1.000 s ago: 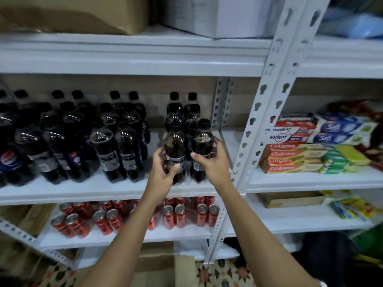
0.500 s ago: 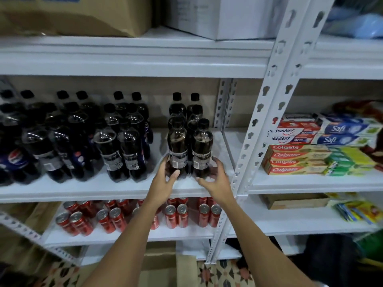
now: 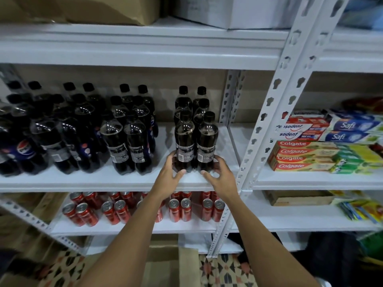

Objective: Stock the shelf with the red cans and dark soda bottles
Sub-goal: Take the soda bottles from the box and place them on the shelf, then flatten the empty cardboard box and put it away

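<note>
Left hand (image 3: 168, 174) and right hand (image 3: 220, 175) cup two front bottles (image 3: 195, 146) beside the upright post (image 3: 267, 125).

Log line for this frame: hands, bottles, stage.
left hand: cups front-left bottle base | right hand: cups front-right bottle base | bottles: upright on middle shelf | stage: seating pair

rear bottles (image 3: 183, 96): hidden behind front pair | left hand (image 3: 169, 179): fingertips hidden | cartons (image 3: 83, 9): cropped
</note>
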